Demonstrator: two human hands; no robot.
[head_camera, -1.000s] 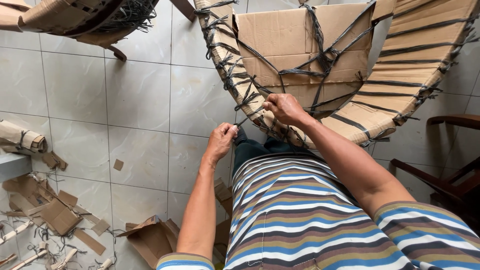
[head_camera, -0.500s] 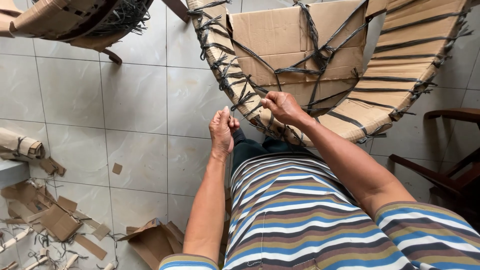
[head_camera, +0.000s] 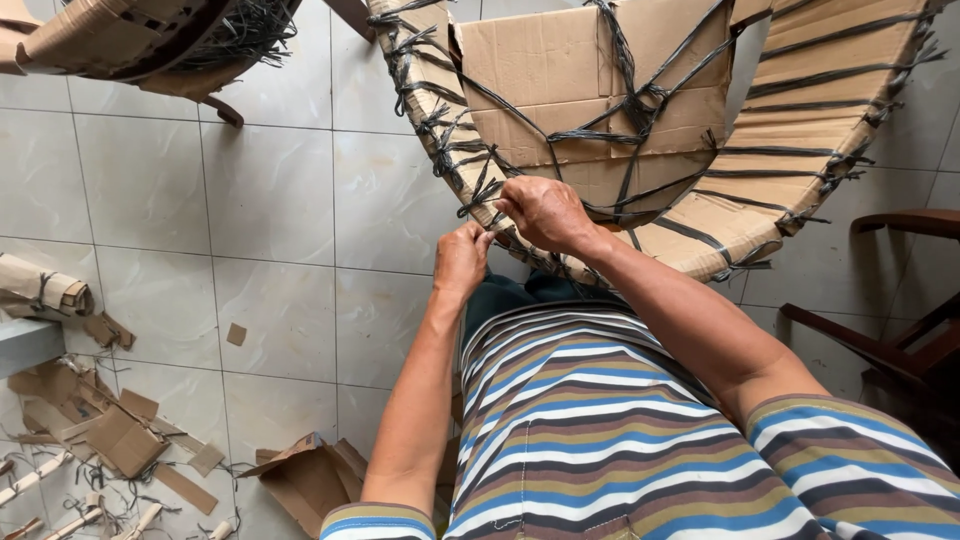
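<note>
A curved piece of furniture wrapped in brown cardboard and bound with black plastic straps tilts toward me over my lap. My right hand is closed on the straps at the wrapped rim's lower edge. My left hand sits just below and left of it, its fingers pinched at the same strap bundle on the rim. Both forearms reach out over my striped shirt.
Another cardboard-wrapped piece lies at the top left. Torn cardboard scraps and cut straps litter the tiled floor at the lower left, with a rolled piece at the left edge. Dark wooden chair arms stand on the right.
My left hand has risen from beside my lap up to the wrapped rim and now meets my right hand at the straps. My right hand has stayed on the rim.
</note>
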